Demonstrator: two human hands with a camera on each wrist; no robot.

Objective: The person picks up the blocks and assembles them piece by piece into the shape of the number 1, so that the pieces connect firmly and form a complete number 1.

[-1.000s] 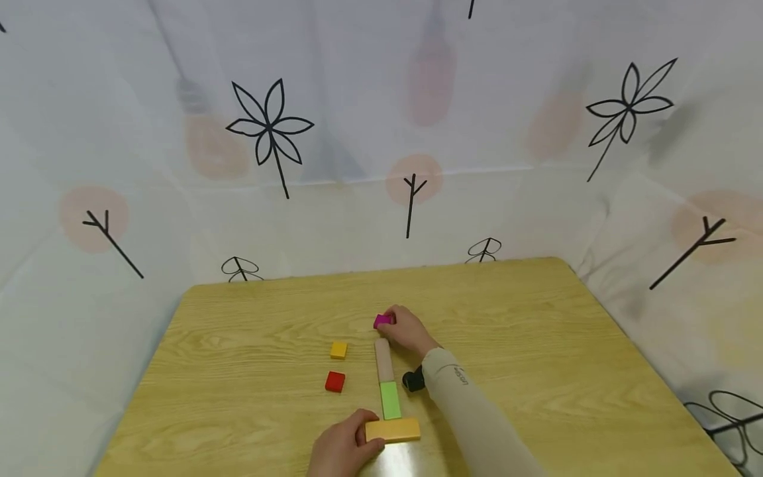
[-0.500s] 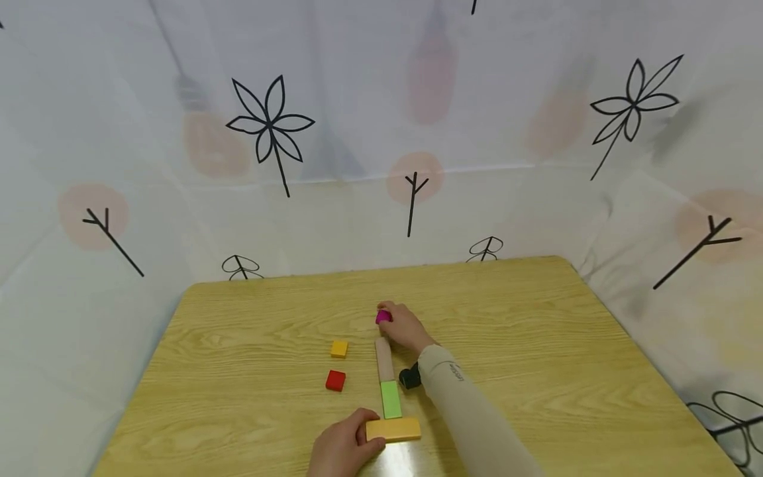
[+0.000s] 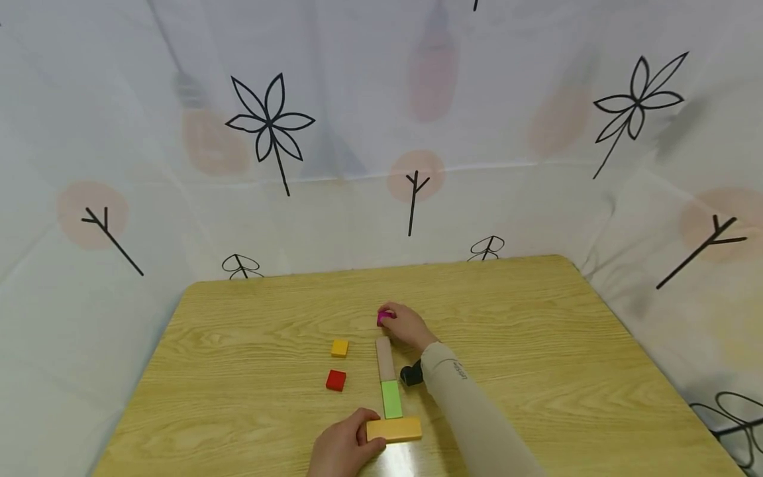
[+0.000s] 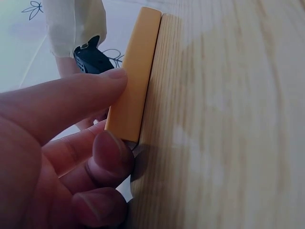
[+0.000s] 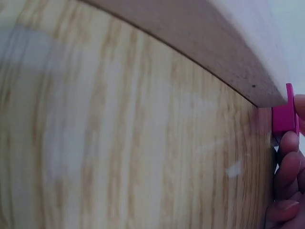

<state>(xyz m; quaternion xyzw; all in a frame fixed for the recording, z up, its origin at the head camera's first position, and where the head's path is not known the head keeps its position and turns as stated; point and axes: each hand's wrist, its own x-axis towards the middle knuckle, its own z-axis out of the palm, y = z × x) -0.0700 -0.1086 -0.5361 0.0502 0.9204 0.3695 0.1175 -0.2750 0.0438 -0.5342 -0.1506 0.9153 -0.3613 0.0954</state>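
My left hand [image 3: 344, 445] pinches the left end of an orange rectangular block [image 3: 395, 429], which lies crosswise at the near end of a row. A light green block [image 3: 391, 399] and then a pale wooden block [image 3: 385, 358] run away from it in line. Just past the pale block's far end, my right hand [image 3: 408, 326] pinches a small magenta block [image 3: 382, 319] between thumb and fingers. In the right wrist view that magenta block [image 5: 284, 116] appears right at the tip of the pale block [image 5: 205, 43].
To the left of the row lie a small yellow block [image 3: 340, 348] and a red block [image 3: 336, 380]. A dark wrist device [image 3: 411, 375] hangs by the right sleeve. White patterned cloth [image 3: 357, 218] surrounds the wooden table [image 3: 507, 298].
My right hand has turned the magenta block slightly and shifted it a little beyond the pale block. My left hand keeps its place on the orange block.
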